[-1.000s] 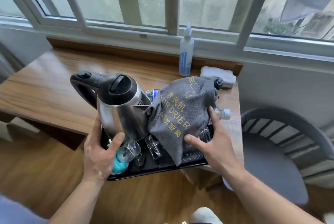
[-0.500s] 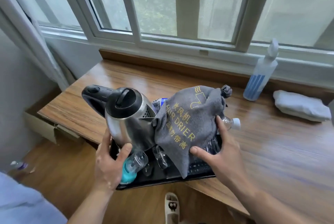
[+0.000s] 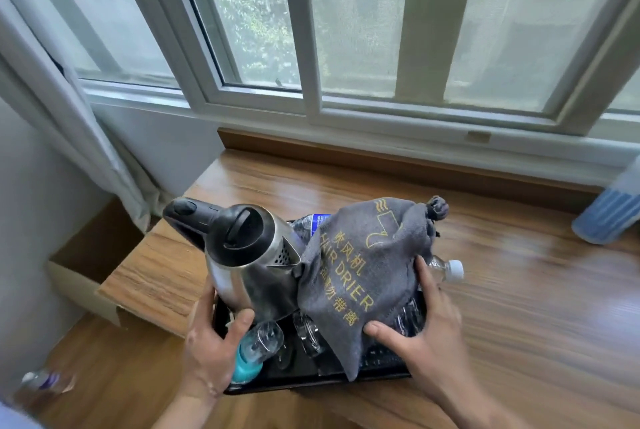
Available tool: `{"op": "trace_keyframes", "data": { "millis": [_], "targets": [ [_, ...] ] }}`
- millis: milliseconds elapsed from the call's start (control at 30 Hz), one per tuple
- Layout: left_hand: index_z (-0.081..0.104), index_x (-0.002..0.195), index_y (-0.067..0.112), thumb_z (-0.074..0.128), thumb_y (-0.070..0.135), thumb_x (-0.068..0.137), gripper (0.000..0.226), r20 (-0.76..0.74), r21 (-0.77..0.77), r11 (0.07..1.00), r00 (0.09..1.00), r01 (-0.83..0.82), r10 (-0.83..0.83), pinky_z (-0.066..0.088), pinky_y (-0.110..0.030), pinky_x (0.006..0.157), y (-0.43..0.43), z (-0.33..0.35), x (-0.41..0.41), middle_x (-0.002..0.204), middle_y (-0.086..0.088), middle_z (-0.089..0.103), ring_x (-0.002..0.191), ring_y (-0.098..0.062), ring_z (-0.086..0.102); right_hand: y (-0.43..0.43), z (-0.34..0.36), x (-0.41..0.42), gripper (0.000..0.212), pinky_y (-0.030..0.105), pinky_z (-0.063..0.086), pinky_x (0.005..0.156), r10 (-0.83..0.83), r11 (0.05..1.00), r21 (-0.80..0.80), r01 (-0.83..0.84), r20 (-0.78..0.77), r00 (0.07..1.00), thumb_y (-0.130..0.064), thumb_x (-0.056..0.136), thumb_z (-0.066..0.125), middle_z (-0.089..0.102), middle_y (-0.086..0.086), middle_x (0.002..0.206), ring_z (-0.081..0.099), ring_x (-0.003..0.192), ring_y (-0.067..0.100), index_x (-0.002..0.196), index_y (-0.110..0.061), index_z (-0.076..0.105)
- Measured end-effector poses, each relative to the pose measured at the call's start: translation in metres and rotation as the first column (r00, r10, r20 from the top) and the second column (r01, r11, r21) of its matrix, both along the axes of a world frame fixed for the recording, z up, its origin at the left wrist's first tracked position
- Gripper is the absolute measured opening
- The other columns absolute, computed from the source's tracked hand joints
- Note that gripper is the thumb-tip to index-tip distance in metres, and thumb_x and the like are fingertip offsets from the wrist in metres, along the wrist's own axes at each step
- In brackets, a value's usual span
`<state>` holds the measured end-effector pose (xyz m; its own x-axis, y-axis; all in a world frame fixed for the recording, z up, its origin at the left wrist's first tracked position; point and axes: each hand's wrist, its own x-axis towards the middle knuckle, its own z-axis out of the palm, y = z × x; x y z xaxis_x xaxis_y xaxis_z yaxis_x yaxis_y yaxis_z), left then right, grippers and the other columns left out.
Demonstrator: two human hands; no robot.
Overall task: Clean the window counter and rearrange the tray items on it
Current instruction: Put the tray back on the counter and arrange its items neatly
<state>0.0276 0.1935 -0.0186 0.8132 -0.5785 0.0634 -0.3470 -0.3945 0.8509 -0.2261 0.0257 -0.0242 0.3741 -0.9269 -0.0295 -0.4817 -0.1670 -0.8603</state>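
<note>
A black tray [image 3: 304, 381] sits over the front edge of the wooden window counter [image 3: 519, 290]. On it stand a steel kettle [image 3: 249, 262] with a black lid and a grey hair-drier bag [image 3: 360, 276] with yellow lettering, beside clear glasses [image 3: 308, 330] and plastic water bottles [image 3: 446, 269]. A small bottle with a teal base [image 3: 252, 352] lies at the tray's front left. My left hand [image 3: 211, 349] grips the tray's left edge next to the kettle. My right hand [image 3: 422, 331] grips the tray's right side, thumb on the bag.
A blue-striped spray bottle [image 3: 609, 217] stands at the counter's far right. White window frames rise behind the counter. A curtain [image 3: 69, 123] hangs at the left above an open cardboard box [image 3: 90, 259]. A water bottle [image 3: 45, 382] lies on the wooden floor.
The tray, held in both hands, has travelled left along the counter toward its left end. The spray bottle has slid to the right edge and the white cloth has left view.
</note>
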Motion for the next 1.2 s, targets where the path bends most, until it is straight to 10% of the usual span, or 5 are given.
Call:
{"op": "trace_keyframes", "data": {
  "millis": [600, 767, 1200],
  "targets": [
    [0.047, 0.151, 0.028, 0.061, 0.077, 0.063, 0.102, -0.035, 0.051, 0.939, 0.94, 0.341, -0.34, 0.043, -0.052, 0.106, -0.001, -0.026, 0.261, 0.138, -0.006, 0.062, 0.129, -0.032, 0.055, 0.092, -0.027, 0.216, 0.129, 0.037, 0.036, 0.11, -0.348, 0.937, 0.037, 0.348, -0.006, 0.937, -0.099, 0.033, 0.06, 0.048, -0.005, 0.144, 0.042, 0.128, 0.019, 0.148, -0.062, 0.015],
    [0.043, 0.154, 0.028, 0.068, 0.072, 0.068, 0.1, -0.054, -0.07, 0.908, 0.907, 0.413, -0.417, 0.033, -0.048, 0.121, -0.009, -0.027, 0.293, 0.152, 0.021, 0.048, 0.145, -0.013, 0.043, 0.097, -0.029, 0.248, 0.128, 0.036, 0.035, 0.111, -0.375, 0.926, 0.036, 0.376, -0.027, 0.927, -0.1, 0.033, 0.058, 0.047, -0.005, 0.143, 0.041, 0.127, 0.016, 0.147, -0.063, 0.014],
    [0.044, 0.154, 0.028, 0.065, 0.069, 0.066, 0.1, -0.086, -0.003, 0.906, 0.902, 0.424, -0.423, 0.037, -0.055, 0.118, -0.019, -0.041, 0.33, 0.15, -0.002, 0.057, 0.141, -0.024, 0.049, 0.101, -0.038, 0.279, 0.129, 0.038, 0.033, 0.112, -0.404, 0.912, 0.03, 0.409, -0.105, 0.909, -0.103, 0.034, 0.054, 0.046, 0.003, 0.145, 0.039, 0.13, 0.021, 0.148, -0.064, 0.008]
  ]
}}
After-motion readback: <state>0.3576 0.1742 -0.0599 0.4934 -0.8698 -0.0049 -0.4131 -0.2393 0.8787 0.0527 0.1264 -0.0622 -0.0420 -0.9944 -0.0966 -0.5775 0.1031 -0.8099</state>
